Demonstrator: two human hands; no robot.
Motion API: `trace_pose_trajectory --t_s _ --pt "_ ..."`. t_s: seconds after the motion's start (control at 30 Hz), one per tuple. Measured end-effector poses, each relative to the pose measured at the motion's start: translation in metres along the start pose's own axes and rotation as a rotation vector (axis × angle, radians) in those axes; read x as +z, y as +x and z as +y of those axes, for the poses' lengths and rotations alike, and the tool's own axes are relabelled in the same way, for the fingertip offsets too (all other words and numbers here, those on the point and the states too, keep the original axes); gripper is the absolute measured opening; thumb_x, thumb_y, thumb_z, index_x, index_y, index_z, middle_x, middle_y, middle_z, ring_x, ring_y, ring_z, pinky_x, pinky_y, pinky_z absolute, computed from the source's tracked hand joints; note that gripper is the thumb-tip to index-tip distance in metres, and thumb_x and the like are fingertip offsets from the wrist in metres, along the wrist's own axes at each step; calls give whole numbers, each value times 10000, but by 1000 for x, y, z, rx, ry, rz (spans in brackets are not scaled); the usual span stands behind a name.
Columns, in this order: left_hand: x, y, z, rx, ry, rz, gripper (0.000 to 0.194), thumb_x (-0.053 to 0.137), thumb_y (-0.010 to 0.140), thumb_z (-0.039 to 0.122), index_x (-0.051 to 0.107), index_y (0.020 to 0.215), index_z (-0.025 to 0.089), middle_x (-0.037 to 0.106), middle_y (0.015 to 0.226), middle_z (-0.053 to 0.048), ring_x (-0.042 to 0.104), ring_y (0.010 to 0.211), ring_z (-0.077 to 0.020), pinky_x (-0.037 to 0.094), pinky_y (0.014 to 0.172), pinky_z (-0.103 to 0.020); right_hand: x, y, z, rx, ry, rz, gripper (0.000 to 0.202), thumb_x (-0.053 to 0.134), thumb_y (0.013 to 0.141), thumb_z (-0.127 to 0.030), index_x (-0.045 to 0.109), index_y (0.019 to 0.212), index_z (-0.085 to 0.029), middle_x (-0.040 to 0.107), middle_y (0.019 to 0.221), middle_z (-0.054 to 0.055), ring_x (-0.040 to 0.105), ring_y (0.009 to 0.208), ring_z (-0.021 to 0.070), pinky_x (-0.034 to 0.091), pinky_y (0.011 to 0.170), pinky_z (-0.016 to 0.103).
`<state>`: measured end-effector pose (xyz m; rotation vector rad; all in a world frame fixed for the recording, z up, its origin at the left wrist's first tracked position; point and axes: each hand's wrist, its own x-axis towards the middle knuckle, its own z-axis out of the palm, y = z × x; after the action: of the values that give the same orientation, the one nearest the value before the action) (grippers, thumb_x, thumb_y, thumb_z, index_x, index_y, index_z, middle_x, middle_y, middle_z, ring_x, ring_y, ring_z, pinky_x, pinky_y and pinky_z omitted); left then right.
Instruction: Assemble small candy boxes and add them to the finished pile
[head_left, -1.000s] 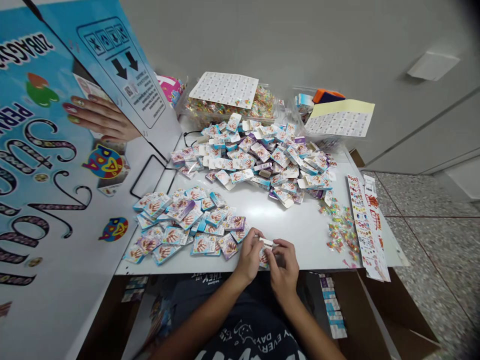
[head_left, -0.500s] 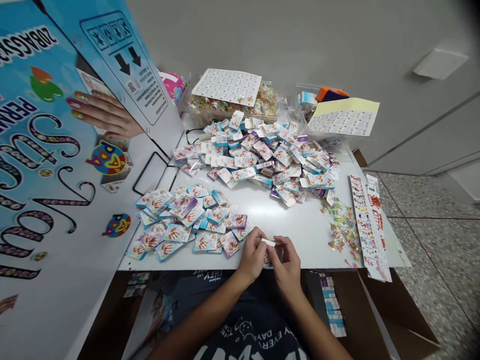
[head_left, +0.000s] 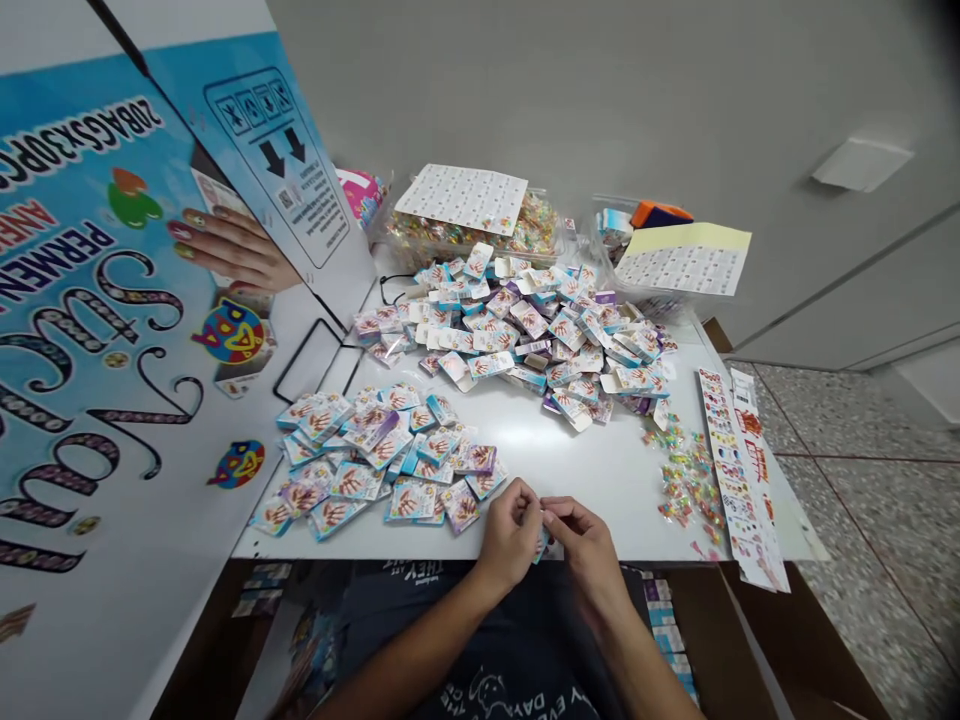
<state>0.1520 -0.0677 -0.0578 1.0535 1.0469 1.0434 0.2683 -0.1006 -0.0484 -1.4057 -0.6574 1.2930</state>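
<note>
Near the table's front edge, my left hand (head_left: 511, 532) is closed around a small printed box (head_left: 541, 545), mostly hidden by the fingers. My right hand (head_left: 583, 530) meets it from the right, thumb and forefinger pinched at the top of the box; what they grip is too small to make out. To the left lies a pile of closed small boxes (head_left: 360, 480). Behind the hands is a larger heap of boxes (head_left: 529, 320), several with open flaps. Small wrapped candies (head_left: 686, 470) are scattered to the right, beside long printed strips (head_left: 731, 470).
Clear tubs, one full of wrapped candies (head_left: 540, 215), stand at the back with printed sheets (head_left: 461, 195) on top. A large blue and white carton (head_left: 225, 400) rises on the left. Open cardboard boxes (head_left: 720, 640) sit below the table's front edge.
The view has shifted slightly. A white flap that showed between my hands is no longer visible, and my right hand's fingers have moved to the box's top beside my left fingers.
</note>
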Motion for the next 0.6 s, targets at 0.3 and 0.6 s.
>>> trace_pose_trajectory --t_s 0.3,0.6 --pt "1 -2 -4 -16 -69 28 81 556 850 212 489 805 213 513 607 57 491 545 -117 352 523 -212 1 -9 -2 -161 -142 37 287 839 733 -462 742 686 -196 751 984 100 699 939 266 555 859 392" --pt "-6 -1 3 106 -82 -141 185 558 901 322 575 793 173 598 767 -27 567 722 -167 447 676 -275 -7 -21 24 -341 -234 53 199 756 839 -409 729 877 -215 703 1218 119 662 1119 269 528 980 413"
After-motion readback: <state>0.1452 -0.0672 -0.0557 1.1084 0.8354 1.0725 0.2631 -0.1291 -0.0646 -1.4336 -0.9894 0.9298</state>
